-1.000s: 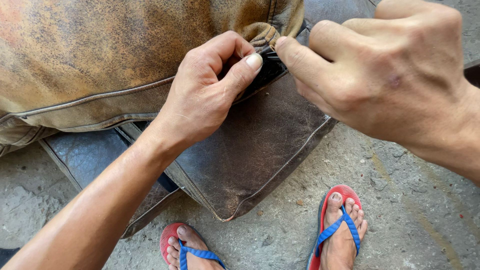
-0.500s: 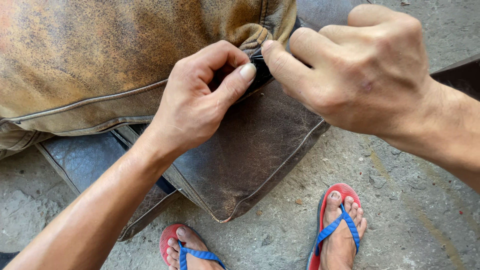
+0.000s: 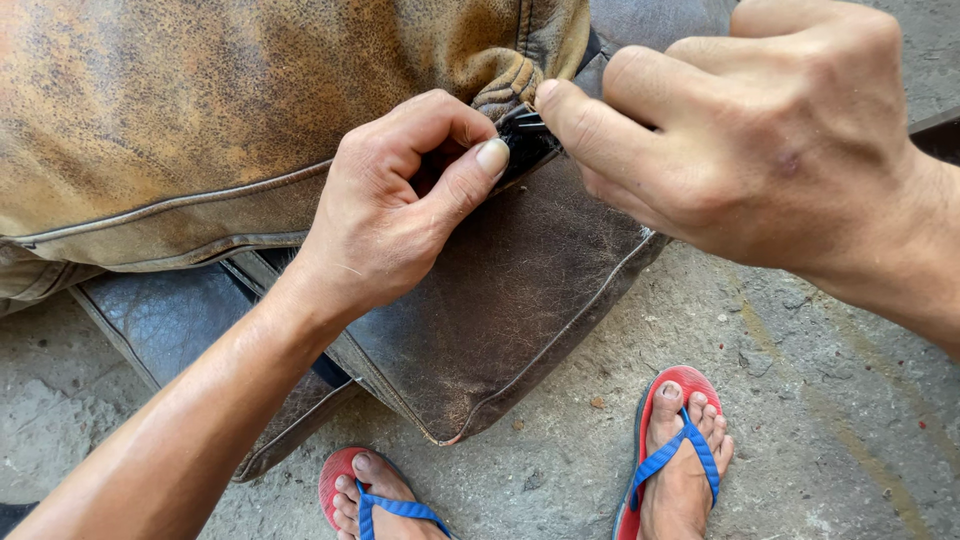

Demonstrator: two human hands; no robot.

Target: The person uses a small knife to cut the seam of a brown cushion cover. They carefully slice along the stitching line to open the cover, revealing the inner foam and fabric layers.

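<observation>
Head view, looking down on two bare hands working at the corner of a worn tan leather cushion [image 3: 200, 110]. Left hand [image 3: 400, 205] is curling closed, its thumb pressing against a small black zipper end [image 3: 525, 140] at the cushion's puckered corner, with the fingers folding behind the seam. Right hand [image 3: 740, 140] is closing from the opposite side, thumb and forefinger pinching the same black piece, so that both hands are meeting on it. Whether the piece is a slider or a tab cannot be told, since the fingertips are covering most of it. Beneath the tan cushion a dark brown leather cushion [image 3: 500, 320] is lying flat on the concrete floor [image 3: 800, 430], one piped corner pointing toward the feet. A bluish-grey leather panel [image 3: 165, 320] is showing just beside it at lower left. Two feet are standing on the concrete in red flip-flops with blue straps [image 3: 680, 460], well apart from the hands.
</observation>
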